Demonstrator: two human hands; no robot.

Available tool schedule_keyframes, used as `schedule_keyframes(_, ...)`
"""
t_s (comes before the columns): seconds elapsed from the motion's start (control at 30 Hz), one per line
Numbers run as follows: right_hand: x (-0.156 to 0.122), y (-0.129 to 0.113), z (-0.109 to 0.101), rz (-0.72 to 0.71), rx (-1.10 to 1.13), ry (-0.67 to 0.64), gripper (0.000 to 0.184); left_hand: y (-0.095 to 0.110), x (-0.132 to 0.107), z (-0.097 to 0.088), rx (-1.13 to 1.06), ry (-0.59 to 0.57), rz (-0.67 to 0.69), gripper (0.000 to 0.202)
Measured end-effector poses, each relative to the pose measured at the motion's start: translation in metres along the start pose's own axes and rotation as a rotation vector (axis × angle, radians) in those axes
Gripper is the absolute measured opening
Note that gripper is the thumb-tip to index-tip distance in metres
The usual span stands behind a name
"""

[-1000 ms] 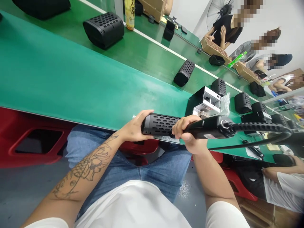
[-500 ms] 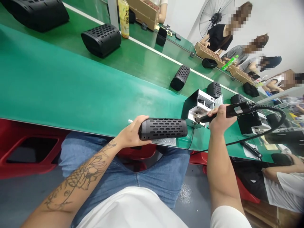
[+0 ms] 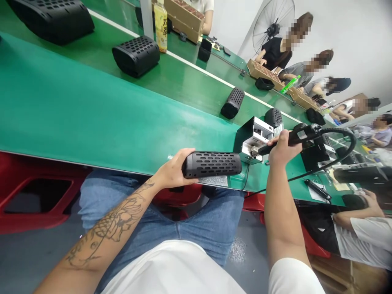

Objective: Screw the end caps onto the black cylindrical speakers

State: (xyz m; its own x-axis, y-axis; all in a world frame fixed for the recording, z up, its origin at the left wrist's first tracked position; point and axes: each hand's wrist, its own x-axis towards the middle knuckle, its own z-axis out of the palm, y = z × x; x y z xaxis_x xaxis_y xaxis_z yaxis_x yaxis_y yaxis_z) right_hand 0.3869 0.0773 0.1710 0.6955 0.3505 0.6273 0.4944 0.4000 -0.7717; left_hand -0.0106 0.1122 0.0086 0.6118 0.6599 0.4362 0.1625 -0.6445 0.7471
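My left hand (image 3: 179, 169) is wrapped round one end of a black speaker housing (image 3: 214, 164) with slotted holes, lying sideways above the front edge of the green bench. In my right hand (image 3: 283, 149) is a black electric screwdriver (image 3: 301, 135), its cable looping off to the right. The screwdriver's tip points left and meets the front of a small black-and-white screw feeder (image 3: 254, 136); whether a screw is on the tip is too small to see. Bubble wrap (image 3: 216, 180) lies partly beneath the housing.
Further speaker housings (image 3: 136, 56) stand along the green conveyor (image 3: 190, 81) beyond the bench. A yellow drink bottle (image 3: 161, 26) stands by a metal post. Another screwdriver (image 3: 318, 190) lies to the right, near a co-worker's arm (image 3: 352, 216). Other people sit across the line.
The view has shifted slightly. Both hands keep their holds, and the screwdriver's tip stays at the screw feeder with its handle tilted a little differently.
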Motion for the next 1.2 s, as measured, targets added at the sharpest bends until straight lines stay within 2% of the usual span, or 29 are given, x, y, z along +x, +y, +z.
schedule_keyframes(0.1,-0.003,0.012,-0.01,0.025,0.045,-0.055,0.056,0.0,0.001,0.001,-0.005,0.007,0.015,0.117)
schedule_keyframes(0.17,-0.008,0.005,-0.017,0.042,0.058,-0.088,0.056,0.001,0.001,0.0,-0.001,0.006,0.014,0.116)
schedule_keyframes(0.27,-0.018,-0.025,-0.02,0.085,0.117,-0.114,0.054,0.002,0.001,-0.001,0.004,0.007,0.014,0.116)
schedule_keyframes(0.37,-0.038,-0.067,-0.012,0.065,0.256,-0.171,0.05,0.003,0.002,-0.002,0.004,-0.003,0.013,0.117)
schedule_keyframes(0.5,-0.087,-0.118,0.016,0.041,0.515,-0.502,0.049,0.003,0.001,-0.001,0.005,-0.015,-0.004,0.119)
schedule_keyframes(0.6,-0.125,-0.137,0.045,0.065,0.678,-0.718,0.039,0.004,0.001,0.0,-0.008,-0.012,-0.015,0.118)
schedule_keyframes(0.67,-0.142,-0.141,0.062,0.095,0.724,-0.788,0.037,0.005,0.001,0.001,-0.016,-0.011,-0.028,0.119)
schedule_keyframes(0.8,-0.156,-0.138,0.083,0.168,0.702,-0.821,0.044,0.005,0.001,0.004,-0.024,0.001,-0.024,0.121)
schedule_keyframes(0.97,-0.16,-0.136,0.09,0.259,0.651,-0.861,0.048,0.003,0.002,0.008,-0.037,0.019,0.007,0.12)
schedule_keyframes(1.2,-0.163,-0.125,0.089,0.287,0.606,-1.02,0.056,0.005,0.003,0.007,-0.026,0.019,0.023,0.119)
